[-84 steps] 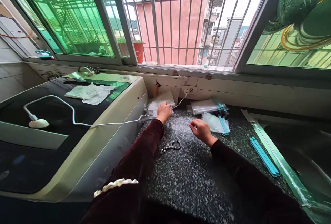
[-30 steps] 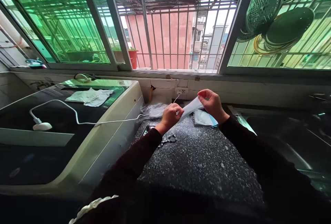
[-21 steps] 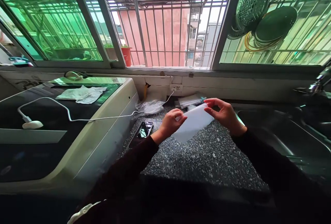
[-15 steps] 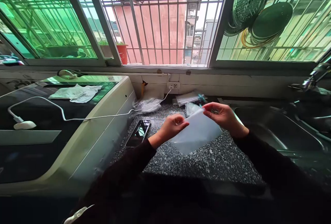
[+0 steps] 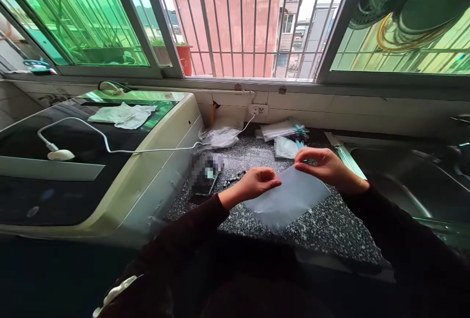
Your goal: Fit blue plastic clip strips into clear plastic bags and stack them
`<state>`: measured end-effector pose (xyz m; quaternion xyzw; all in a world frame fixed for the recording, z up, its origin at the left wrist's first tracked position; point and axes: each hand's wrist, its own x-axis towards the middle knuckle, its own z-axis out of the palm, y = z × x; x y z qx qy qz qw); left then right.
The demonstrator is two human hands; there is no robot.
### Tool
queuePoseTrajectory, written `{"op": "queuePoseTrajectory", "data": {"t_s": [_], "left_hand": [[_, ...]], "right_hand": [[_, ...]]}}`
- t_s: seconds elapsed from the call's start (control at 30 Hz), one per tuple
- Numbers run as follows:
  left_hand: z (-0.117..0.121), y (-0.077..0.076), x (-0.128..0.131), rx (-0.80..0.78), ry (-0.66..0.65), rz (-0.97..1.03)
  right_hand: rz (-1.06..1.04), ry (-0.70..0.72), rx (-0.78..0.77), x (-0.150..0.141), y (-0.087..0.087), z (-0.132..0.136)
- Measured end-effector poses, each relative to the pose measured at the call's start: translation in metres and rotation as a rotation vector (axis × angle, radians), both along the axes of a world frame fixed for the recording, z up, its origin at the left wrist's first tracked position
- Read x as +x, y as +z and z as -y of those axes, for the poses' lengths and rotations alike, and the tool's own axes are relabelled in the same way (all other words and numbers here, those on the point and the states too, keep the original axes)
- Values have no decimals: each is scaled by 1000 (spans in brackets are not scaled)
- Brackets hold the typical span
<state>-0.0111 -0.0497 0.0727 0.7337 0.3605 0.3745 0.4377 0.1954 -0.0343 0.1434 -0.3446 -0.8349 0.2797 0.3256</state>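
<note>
A translucent, frosted plastic bag (image 5: 290, 198) hangs tilted over the speckled countertop (image 5: 341, 232). My left hand (image 5: 257, 183) pinches it near its upper left edge, thumb pressed to the curled fingers. At the upper right edge, my right hand (image 5: 325, 167) grips it between thumb and fingertips. Behind the right hand lies a small clear packet (image 5: 285, 147) with blue parts, and beyond it a stack of clear plastic bags (image 5: 277, 130). To the left of my left hand is a phone (image 5: 205, 173), partly blurred out.
A white cable (image 5: 165, 150) runs from the wall socket (image 5: 258, 110) across to the washing machine (image 5: 154, 185), which bears a crumpled cloth (image 5: 125, 114). Crumpled clear plastic (image 5: 220, 134) lies by the wall. A metal sink (image 5: 389, 176) is at the right, below the barred window (image 5: 235, 19).
The view has tilted down and shifted left, so the room appears higher and further right. Both hands still hold the plastic bag, with little change in grip.
</note>
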Motion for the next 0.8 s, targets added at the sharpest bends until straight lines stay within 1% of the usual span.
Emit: {"op": "queuePoseTrajectory", "data": {"t_s": [0.13,0.27,0.37,0.47,0.53,0.6,0.67,0.8], "left_hand": [[3,1,1,29,26,-15],[2,3,3,109,52,21],[-2,3,0,151,107,72],[-6,4,-9,177,181,101],[-8,4,-15,199,217,95],[-11,6,-20,220,236,83],[-14,7,-23,246,249,58],[-17,8,-24,326,269,-29]], "right_hand": [[-23,-49,31,-8,-3,1],[50,-1,24,-9,-1,-3],[150,41,8,2,-2,-12],[267,46,-42,20,-9,-21],[289,33,-52,29,-15,-24],[259,0,-46,35,-19,-21],[197,-55,-26,38,-18,-16],[-13,-169,25,40,-15,-6]]}}
